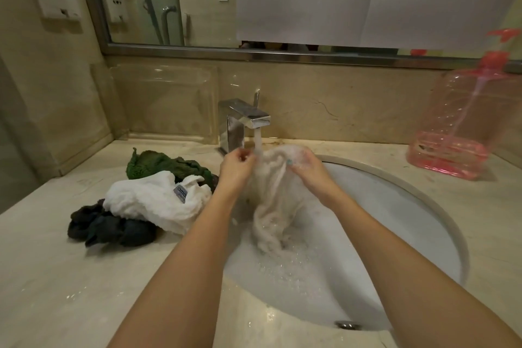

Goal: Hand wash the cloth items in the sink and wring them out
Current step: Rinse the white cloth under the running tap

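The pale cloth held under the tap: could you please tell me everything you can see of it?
The pale cloth is an off-white, soft-looking fabric, soaked and bunched into long folds. It hangs over the sink, its top held up between the left hand and the right hand, each gripping one side. Water from the tap runs onto its top, which looks soapy. Its lower end trails down to the foamy bottom of the sink.

Head-worn view, forward and down, close over the sink [395, 206] and counter [70, 291].
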